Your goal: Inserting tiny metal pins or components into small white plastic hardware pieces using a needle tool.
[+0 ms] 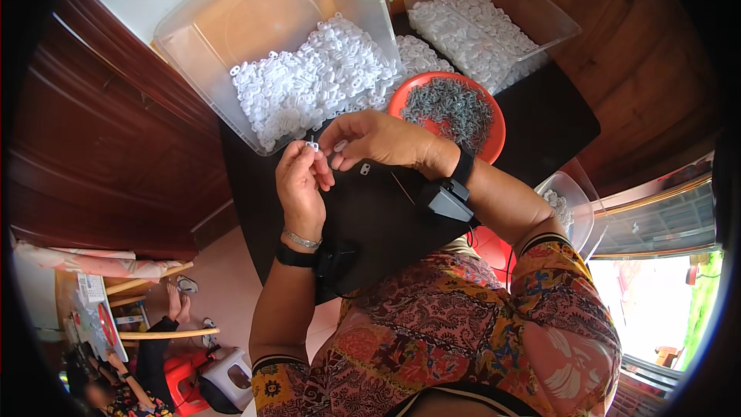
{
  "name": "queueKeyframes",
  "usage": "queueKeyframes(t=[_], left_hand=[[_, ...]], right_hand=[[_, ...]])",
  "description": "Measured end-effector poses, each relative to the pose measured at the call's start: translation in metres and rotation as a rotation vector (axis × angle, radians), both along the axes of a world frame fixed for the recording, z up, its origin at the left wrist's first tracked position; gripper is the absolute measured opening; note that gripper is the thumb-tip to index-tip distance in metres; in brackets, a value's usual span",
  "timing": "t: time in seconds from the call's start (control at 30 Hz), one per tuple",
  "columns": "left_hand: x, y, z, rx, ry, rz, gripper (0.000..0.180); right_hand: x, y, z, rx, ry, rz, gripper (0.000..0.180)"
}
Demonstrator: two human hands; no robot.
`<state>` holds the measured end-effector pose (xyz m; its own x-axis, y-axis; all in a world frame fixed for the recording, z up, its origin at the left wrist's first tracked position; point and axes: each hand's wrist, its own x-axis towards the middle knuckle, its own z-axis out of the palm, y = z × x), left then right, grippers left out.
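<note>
My left hand (299, 189) is closed, pinching a small white plastic piece (312, 146) with a thin metal pin standing up from it. Close beside it, my right hand (386, 139) has its thumb and fingers bent round a second white plastic piece (340, 146). On the dark table below my right hand lies a loose white piece with holes (365, 170). A red bowl (500, 133) full of small grey metal screws or pins stands just beyond my right wrist.
A large clear bin (220, 100) heaped with white pieces lies tipped at the back left. Another clear bin (552, 35) of them stands at the back right. A thin stick (402, 188) lies on the black table (370, 239). At lower left, another person sits near red stools (184, 386).
</note>
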<state>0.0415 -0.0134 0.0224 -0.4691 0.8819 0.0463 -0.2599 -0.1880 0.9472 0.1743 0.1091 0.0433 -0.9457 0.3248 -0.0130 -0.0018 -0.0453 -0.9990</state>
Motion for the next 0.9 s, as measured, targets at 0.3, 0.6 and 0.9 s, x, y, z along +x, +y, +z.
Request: queueKeyframes(t=[0.3, 0.6, 0.9], left_hand=[[0.0036, -0.0024, 0.005, 0.036, -0.034, -0.026, 0.021], [0.0034, -0.0038, 0.0075, 0.096, -0.059, -0.086, 0.019], [0.0024, -0.0032, 0.0072, 0.082, -0.131, -0.061, 0.02]], right_hand=[[-0.0013, -0.0067, 0.0073, -0.095, 0.014, -0.14, 0.022], [-0.0035, -0.0086, 0.0048, 0.024, 0.022, -0.158, 0.023], [-0.0032, -0.005, 0.0023, -0.06, 0.016, -0.102, 0.021]])
